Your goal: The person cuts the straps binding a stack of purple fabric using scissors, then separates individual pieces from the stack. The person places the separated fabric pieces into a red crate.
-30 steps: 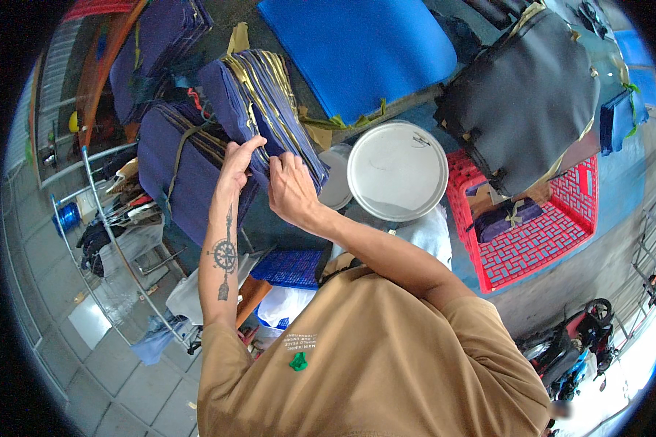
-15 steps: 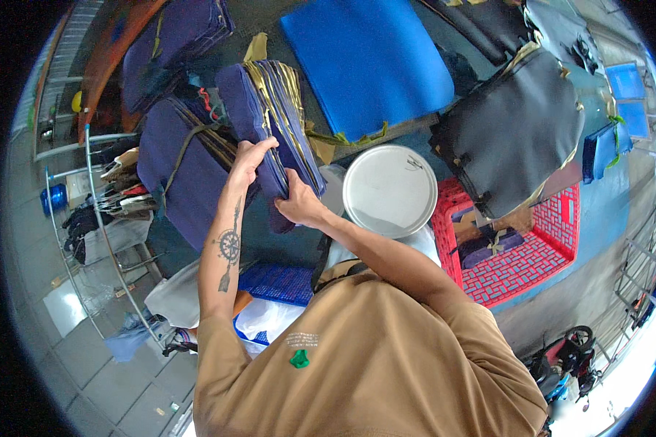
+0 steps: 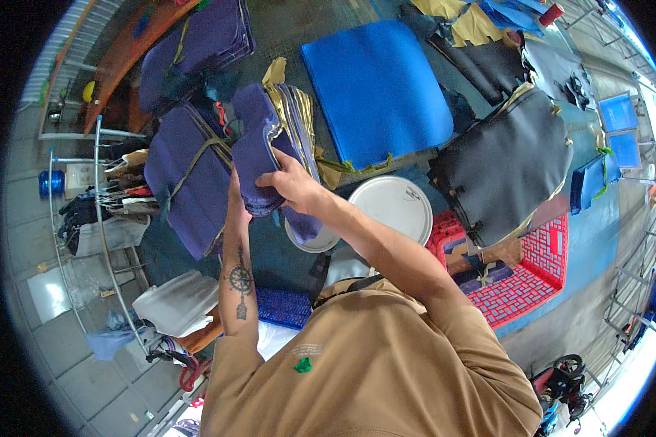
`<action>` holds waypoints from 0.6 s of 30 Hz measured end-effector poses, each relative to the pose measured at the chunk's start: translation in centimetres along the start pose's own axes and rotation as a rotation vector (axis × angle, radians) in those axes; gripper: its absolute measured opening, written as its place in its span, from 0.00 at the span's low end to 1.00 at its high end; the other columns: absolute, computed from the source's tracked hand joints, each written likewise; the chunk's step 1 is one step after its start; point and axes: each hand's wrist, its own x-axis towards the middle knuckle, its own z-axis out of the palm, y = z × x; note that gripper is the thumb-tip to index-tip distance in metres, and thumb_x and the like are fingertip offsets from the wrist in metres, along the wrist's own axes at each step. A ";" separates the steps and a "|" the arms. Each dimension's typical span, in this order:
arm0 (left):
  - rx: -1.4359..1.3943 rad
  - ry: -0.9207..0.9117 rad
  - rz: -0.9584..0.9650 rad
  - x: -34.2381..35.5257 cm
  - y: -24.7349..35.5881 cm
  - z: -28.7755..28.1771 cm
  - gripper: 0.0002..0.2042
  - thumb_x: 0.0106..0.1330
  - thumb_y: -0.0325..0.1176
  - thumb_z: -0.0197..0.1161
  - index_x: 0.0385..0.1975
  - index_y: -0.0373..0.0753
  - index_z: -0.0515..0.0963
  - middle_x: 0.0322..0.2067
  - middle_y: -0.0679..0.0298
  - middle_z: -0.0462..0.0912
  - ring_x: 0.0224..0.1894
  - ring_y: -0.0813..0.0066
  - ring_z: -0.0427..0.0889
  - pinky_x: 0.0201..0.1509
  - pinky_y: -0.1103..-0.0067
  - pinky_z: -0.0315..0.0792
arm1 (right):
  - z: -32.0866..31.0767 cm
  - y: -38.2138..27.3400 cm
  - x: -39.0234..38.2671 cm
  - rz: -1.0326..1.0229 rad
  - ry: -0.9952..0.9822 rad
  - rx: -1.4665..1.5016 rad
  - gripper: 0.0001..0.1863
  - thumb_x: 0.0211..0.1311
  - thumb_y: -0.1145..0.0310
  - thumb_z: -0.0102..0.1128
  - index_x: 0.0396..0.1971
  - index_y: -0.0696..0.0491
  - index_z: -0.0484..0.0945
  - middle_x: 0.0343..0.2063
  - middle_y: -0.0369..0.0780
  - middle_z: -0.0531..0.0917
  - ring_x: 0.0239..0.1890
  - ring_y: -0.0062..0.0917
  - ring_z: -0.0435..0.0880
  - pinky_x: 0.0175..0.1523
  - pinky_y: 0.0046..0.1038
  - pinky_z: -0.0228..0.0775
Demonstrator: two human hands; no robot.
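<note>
My right hand (image 3: 291,182) grips a thick bundle of purple sheets (image 3: 249,120) with yellow, creased layers along one side, its fingers wrapped over the edge of a separated part. My left hand (image 3: 238,197) holds the same bundle from the lower left, partly hidden beneath it. Another purple stack (image 3: 182,175), tied with an olive strip, lies just left of it. Right of the bundle are a white round lid (image 3: 390,204) and, behind, a bright blue stack of sheets (image 3: 375,91).
A black stack of sheets (image 3: 506,164) lies at the right above a red plastic basket (image 3: 532,262). Metal racks (image 3: 106,240) hung with fabric stand at the left on tiled floor. A blue basket (image 3: 280,306) sits below. Motorbikes (image 3: 565,382) stand at the lower right.
My right hand has moved up onto the face of the bundle. My left hand has shifted lower and behind it, and part of the bundle now stands apart, folded over.
</note>
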 end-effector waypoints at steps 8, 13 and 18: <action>-0.202 -0.210 0.094 6.8 2.6 0.6 0.33 0.73 0.62 0.48 0.58 0.36 0.76 0.51 0.55 0.84 0.48 0.62 0.85 0.54 0.66 0.81 | -1.8 -1.1 -0.4 -0.138 -0.195 -0.253 0.39 0.54 0.81 0.62 0.70 0.59 0.63 0.53 0.45 0.82 0.50 0.28 0.82 0.57 0.29 0.74; -0.167 -0.152 -0.020 12.7 4.5 -1.0 0.21 0.73 0.50 0.55 0.46 0.37 0.83 0.36 0.60 0.88 0.34 0.65 0.88 0.45 0.70 0.83 | -5.3 -0.4 -3.6 -0.228 -0.233 -0.618 0.45 0.54 0.76 0.62 0.74 0.60 0.55 0.64 0.49 0.75 0.63 0.32 0.75 0.68 0.30 0.65; -0.147 0.063 0.172 15.8 5.1 -5.7 0.16 0.70 0.43 0.61 0.46 0.36 0.83 0.38 0.60 0.88 0.36 0.63 0.88 0.44 0.68 0.84 | -7.2 0.9 -5.2 -0.172 -0.278 -0.750 0.46 0.57 0.74 0.62 0.75 0.61 0.50 0.68 0.52 0.70 0.68 0.36 0.71 0.71 0.30 0.61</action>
